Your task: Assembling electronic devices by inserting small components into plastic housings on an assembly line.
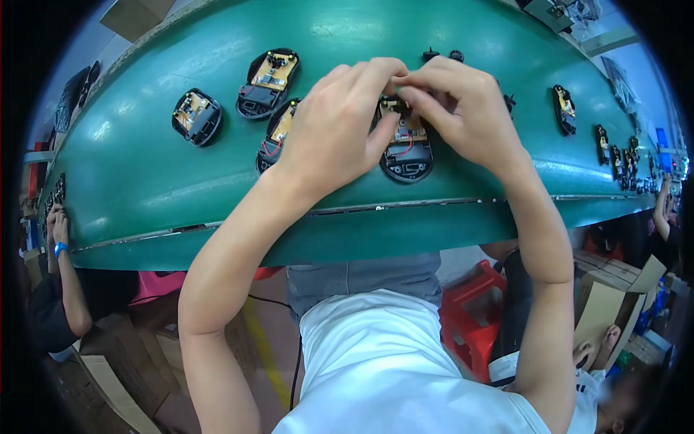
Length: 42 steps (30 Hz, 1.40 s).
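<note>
A black oval plastic mouse base with a bare yellow circuit board, a red wire and a round rim at its near end point(406, 148) lies on the green conveyor belt point(144, 181), near its front edge. The left hand point(340, 130) rests over the base's left side, thumb against its edge, fingers curled to pinch at the board's far end. The right hand point(463, 108) meets it there, fingertips pinched on a small part I cannot make out. Three more open black mouse bases with yellow boards point(269, 83) lie left of it. A row of small black parts point(614, 155) runs along the belt to the right. Another person's hand point(56, 224) rests at the belt's left end.
</note>
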{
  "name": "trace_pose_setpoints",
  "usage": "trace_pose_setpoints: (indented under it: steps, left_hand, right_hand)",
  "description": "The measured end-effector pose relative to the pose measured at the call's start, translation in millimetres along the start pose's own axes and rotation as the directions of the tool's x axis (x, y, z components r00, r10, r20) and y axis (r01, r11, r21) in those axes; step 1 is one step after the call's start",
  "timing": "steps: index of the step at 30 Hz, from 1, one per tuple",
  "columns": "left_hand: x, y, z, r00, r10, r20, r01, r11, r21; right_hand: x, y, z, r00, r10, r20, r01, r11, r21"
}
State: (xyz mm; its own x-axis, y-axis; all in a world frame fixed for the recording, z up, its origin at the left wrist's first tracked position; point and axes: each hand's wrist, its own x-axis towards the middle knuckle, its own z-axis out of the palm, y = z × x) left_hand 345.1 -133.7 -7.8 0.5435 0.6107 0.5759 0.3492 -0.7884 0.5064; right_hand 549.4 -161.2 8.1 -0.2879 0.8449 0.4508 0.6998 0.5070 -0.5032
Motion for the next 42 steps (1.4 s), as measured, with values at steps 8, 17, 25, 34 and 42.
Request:
trace_pose_setpoints:
  steps: [8,17,25,34,42]
  left_hand:
    - [-4.5,-35.4,-106.5,0.918,-0.130,0.374,0.104,0.991,0.090]
    - [-20.7,-29.9,-101.7,0.891,-0.097,0.443,0.000,0.977,0.214]
    - [-31.1,-5.1,-50.7,0.992,-0.084,0.094,0.068,0.984,0.167]
    - [-29.9,-25.7,-44.9,0.988,-0.157,0.013,0.155,0.984,0.083]
    - [-28.1,-24.6,-26.8,0.969,-0.247,-0.031,0.249,0.964,0.094]
  right_hand:
    - [13.9,48.6,-25.0,0.982,0.165,-0.091,-0.183,0.953,-0.240]
    - [27.2,44.6,-10.3,0.982,0.186,-0.038,-0.189,0.946,-0.264]
    - [24.5,-5.9,5.4,0.992,0.116,-0.056,-0.093,0.947,0.308]
    - [23.7,-26.1,28.2,0.998,0.013,0.055,-0.024,0.980,0.199]
    - [25.7,-24.8,36.2,0.996,-0.061,0.066,0.054,0.992,0.113]
